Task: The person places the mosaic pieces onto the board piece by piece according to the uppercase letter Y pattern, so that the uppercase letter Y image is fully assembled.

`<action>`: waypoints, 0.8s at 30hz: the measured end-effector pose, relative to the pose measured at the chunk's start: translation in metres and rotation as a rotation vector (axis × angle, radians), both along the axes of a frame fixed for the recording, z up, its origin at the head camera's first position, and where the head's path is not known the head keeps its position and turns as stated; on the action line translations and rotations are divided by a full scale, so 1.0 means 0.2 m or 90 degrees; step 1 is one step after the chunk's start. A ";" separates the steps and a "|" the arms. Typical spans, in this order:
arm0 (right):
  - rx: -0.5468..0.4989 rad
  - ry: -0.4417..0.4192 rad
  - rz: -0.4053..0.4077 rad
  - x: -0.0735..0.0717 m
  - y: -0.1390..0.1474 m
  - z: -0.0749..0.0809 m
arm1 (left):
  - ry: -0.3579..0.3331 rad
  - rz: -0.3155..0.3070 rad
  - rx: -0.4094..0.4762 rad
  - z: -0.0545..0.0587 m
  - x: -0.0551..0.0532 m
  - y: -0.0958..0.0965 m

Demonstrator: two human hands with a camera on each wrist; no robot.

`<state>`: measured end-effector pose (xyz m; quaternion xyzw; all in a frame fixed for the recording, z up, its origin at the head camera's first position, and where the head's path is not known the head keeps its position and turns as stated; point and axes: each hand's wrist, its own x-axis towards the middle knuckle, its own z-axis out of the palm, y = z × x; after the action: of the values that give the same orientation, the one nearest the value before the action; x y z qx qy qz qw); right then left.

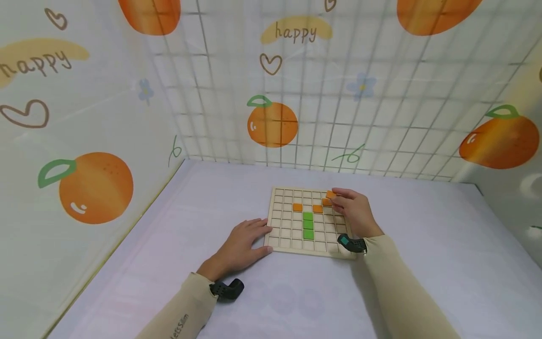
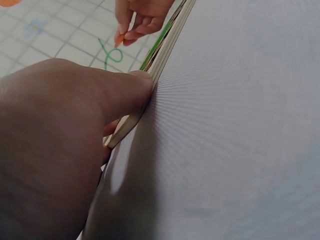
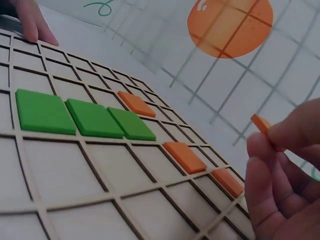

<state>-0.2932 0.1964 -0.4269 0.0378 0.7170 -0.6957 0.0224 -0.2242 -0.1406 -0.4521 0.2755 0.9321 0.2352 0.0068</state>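
A pale wooden grid board [image 1: 285, 243] lies on the table. Three green square tiles [image 1: 308, 224] stand in a line in its cells, and three orange tiles [image 1: 298, 207] sit in cells farther back. Over the board's far right corner, my right hand [image 1: 355, 212] pinches another orange tile [image 3: 261, 123] between thumb and fingers, raised above the grid. My left hand [image 1: 243, 242] rests at the board's left edge with its fingers extended. In the left wrist view, the left thumb [image 2: 127, 90] touches the board's side.
A white cloth covers the table [image 1: 271, 301]. Behind it hangs a pale curtain [image 1: 228, 94] printed with oranges, in front of a wire grid. Each wrist wears a dark strapped device [image 1: 228, 289].
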 end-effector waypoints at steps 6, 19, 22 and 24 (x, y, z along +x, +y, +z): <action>-0.006 -0.013 0.006 -0.02 -0.06 0.01 | 0.000 0.006 -0.007 0.00 0.00 0.00; 0.015 0.009 0.023 -0.03 -0.13 0.00 | -0.005 0.008 -0.005 0.01 0.01 0.01; 0.027 0.004 0.018 -0.03 -0.16 -0.01 | -0.005 0.008 -0.010 0.00 0.00 0.00; 0.035 0.004 0.015 -0.04 -0.18 -0.01 | 0.000 0.006 -0.010 0.00 0.00 0.00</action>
<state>-0.3011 0.1606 -0.4292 0.0278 0.7364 -0.6755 0.0271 -0.2242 -0.1404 -0.4527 0.2708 0.9352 0.2280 0.0080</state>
